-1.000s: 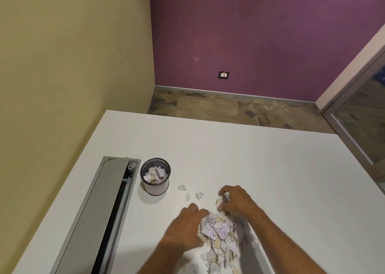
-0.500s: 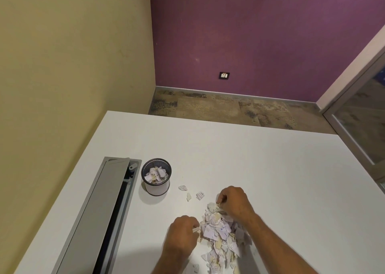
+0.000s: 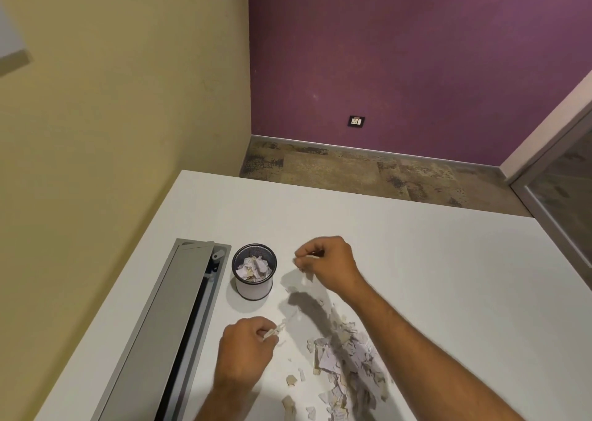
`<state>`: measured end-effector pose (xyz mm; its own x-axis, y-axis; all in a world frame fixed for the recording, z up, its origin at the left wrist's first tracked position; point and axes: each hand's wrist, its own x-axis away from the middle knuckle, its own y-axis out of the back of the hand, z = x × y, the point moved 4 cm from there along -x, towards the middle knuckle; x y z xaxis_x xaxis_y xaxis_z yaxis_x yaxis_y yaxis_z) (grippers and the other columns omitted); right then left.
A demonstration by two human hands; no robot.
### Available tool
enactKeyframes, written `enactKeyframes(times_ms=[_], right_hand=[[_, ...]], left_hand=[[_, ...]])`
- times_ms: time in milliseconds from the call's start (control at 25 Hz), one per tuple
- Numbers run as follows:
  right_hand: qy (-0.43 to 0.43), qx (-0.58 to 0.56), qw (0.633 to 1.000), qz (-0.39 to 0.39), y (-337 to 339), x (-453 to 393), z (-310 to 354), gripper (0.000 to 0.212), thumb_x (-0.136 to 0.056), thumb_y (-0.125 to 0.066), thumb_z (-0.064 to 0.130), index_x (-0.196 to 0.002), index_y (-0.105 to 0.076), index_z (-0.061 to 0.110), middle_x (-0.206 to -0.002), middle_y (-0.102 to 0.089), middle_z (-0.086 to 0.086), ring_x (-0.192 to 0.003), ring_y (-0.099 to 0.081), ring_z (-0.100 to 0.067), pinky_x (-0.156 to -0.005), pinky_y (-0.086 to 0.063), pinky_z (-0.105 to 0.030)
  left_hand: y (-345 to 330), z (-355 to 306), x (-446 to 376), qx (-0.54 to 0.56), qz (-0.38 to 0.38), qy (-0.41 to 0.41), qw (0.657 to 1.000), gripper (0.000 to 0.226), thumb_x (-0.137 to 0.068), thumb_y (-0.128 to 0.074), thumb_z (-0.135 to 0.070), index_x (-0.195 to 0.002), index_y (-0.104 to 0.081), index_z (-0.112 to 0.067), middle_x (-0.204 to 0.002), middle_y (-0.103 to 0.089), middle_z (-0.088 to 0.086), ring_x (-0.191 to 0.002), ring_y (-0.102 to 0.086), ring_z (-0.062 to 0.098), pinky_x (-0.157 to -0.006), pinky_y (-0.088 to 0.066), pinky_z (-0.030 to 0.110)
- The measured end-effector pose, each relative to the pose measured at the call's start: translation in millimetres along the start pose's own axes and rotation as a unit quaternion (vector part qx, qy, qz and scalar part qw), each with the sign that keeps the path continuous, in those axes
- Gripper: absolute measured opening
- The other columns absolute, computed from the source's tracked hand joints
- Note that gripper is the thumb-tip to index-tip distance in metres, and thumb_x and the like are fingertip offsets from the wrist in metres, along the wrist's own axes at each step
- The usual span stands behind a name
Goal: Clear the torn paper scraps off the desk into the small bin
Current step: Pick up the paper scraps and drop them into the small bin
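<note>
Left wall (image 3: 112, 116): pale yellow-green, plain; a grey-white object juts from it at the upper left edge (too cropped to identify).
Far wall (image 3: 400, 52): purple, faintly mottled, meeting the yellow-green wall in a vertical corner.
Wall socket (image 3: 356, 121): small dark plate, low on the purple wall.
Skirting (image 3: 368, 149): grey strip along the foot of the purple wall.
Floor (image 3: 368, 174): brown-grey, patchy, mottled tiles.
Glass partition (image 3: 563, 177): grey-framed pane at the right edge.
Desk (image 3: 416, 260): white top, pushed against the left wall.
Cable tray (image 3: 160, 340): long grey channel set in the desk's left side, flap open.
</note>
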<state>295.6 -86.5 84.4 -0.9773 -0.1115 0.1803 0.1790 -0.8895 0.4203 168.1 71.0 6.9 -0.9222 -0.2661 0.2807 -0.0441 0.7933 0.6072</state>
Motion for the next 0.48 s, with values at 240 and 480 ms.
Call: enactKeyframes(times_ms=[240, 480], right_hand=[[0.073, 0.029, 0.997, 0.009, -56.7, -30.2, 41.0, 0.011, -0.073, -0.080, 0.004, -0.080, -0.077, 0.013, -0.079, -0.074, 0.001, -0.066, -0.061, 0.004, -0.068, -0.048, -0.008], [0.079, 0.143, 0.983, 0.079, -77.5, -41.4, 36.6, 0.013, -0.075, -0.075, 0.007, -0.084, -0.077, 0.016, -0.079, -0.074, 0.002, -0.077, -0.068, -0.011, -0.079, -0.057, -0.027]], left_hand=[[49.2, -12.4, -1.7, 0.085, -0.059, -0.008, 0.995, 0.012, -0.073, -0.081, -0.012, -0.076, -0.078, -0.023, -0.049, -0.062, -0.024, -0.049, -0.056, -0.006, -0.051, -0.044, 0.009], [88.7, -33.8, -30.6, 0.056, -0.146, -0.043, 0.987, 0.014, -0.070, -0.082, -0.016, -0.081, -0.078, -0.024, -0.063, -0.071, -0.008, -0.054, -0.062, 0.008, -0.059, -0.054, 0.026]])
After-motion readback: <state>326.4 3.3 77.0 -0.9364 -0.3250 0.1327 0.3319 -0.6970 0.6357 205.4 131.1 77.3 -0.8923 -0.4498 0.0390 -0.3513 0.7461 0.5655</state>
